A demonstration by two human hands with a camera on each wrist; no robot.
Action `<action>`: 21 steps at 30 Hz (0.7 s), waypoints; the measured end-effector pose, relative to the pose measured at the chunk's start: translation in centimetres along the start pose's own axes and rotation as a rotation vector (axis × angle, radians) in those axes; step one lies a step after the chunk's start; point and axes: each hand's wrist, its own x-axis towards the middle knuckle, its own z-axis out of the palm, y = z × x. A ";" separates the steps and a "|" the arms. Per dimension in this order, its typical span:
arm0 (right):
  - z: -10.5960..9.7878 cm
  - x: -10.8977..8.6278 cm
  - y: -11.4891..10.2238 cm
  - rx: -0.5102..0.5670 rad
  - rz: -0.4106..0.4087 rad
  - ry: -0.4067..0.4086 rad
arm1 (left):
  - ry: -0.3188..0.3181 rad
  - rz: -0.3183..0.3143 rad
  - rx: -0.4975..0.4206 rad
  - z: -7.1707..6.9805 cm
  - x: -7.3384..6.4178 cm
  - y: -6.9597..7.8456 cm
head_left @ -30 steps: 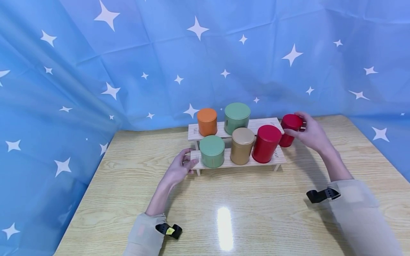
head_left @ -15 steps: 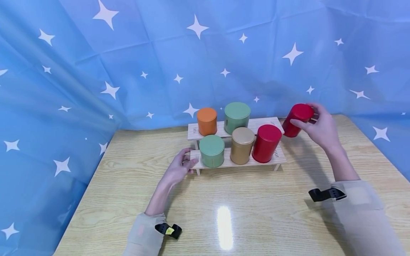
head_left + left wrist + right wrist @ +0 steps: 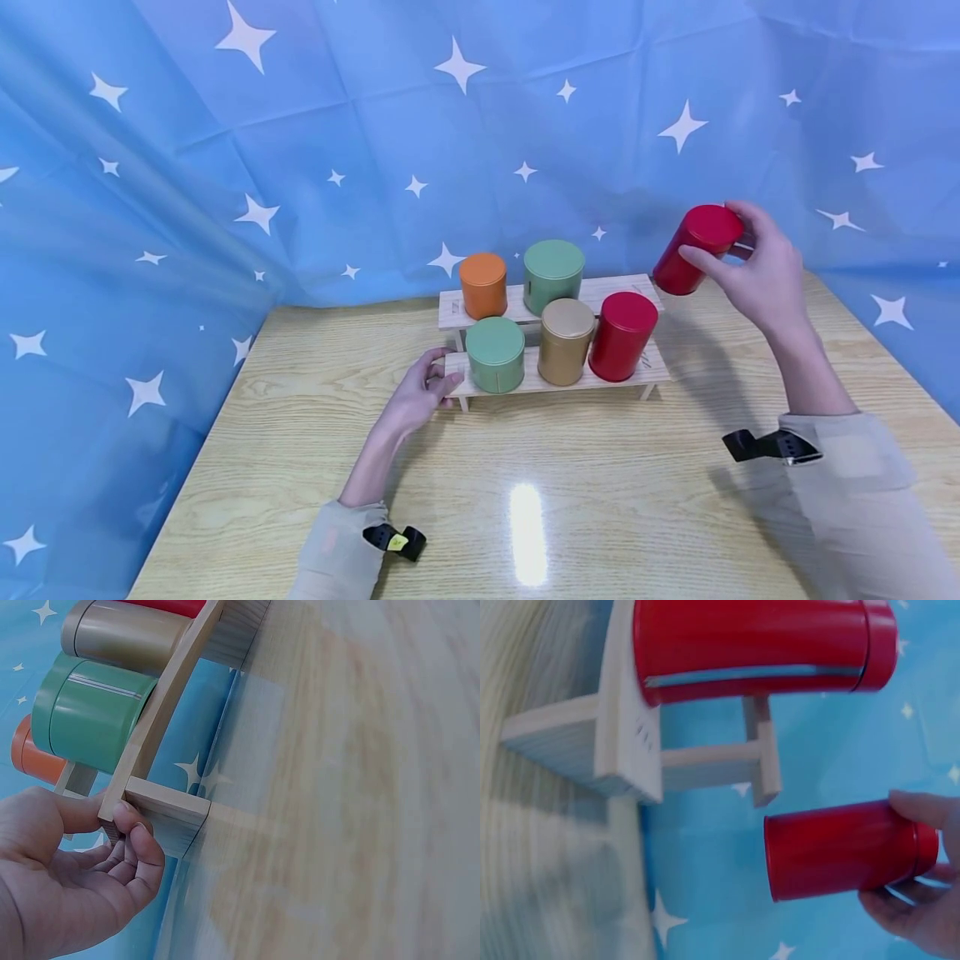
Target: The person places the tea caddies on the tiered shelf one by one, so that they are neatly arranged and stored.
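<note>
A small red lidded canister hangs tilted in the air beside the rack's upper right end, gripped near its lid by my right hand. In the right wrist view that canister is apart from the wood. My left hand pinches the left end of the lower shelf of a two-tier wooden rack. On this shelf stand a green canister, a gold canister and a larger red canister. An orange canister and another green canister stand on the upper shelf.
The rack stands on a light wood-grain table. Behind it and at the left hangs a blue curtain with white stars. A bright reflection lies on the tabletop in front.
My right hand has lifted the small red canister off the table, up and slightly right, tilting it. My left hand stays at the shelf's end.
</note>
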 end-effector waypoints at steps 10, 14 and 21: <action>0.8 -0.2 -3.5 0.050 -0.052 -0.030 | 0.014 -0.018 -0.024 0.1 0.0 0.0; 1.5 -0.3 -4.6 0.070 -0.080 -0.038 | 0.017 -0.017 -0.028 0.1 0.0 0.0; 2.8 -0.3 -5.6 0.081 -0.118 -0.078 | 0.011 -0.002 -0.014 0.1 0.0 0.1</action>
